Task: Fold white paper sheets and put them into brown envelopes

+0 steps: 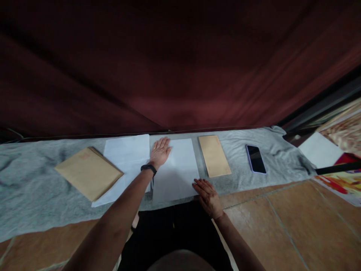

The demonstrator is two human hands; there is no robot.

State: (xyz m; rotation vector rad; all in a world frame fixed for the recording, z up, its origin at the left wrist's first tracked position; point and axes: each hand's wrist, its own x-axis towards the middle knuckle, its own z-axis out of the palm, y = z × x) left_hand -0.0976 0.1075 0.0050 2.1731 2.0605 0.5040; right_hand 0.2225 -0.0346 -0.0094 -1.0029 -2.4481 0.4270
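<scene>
A white sheet of paper [179, 169] lies flat in front of me on a grey cloth. My left hand [160, 151], with a dark band on its wrist, rests on the sheet's far left corner, fingers stretched out. At the near right corner, my right hand [208, 196] lies with its fingers extended over the paper's edge. To the left are more white sheets [129, 150], partly covered by a stack of brown envelopes [89, 173]. A single brown envelope [214, 156] sits just right of the sheet, apart from both hands.
The grey cloth [28, 188] covers a long narrow surface. A phone [255, 159] in a purple case lies on its right part. Behind hangs a dark red curtain [180, 75]. Tiled floor [282, 226] shows below, with printed sheets [342, 186] at far right.
</scene>
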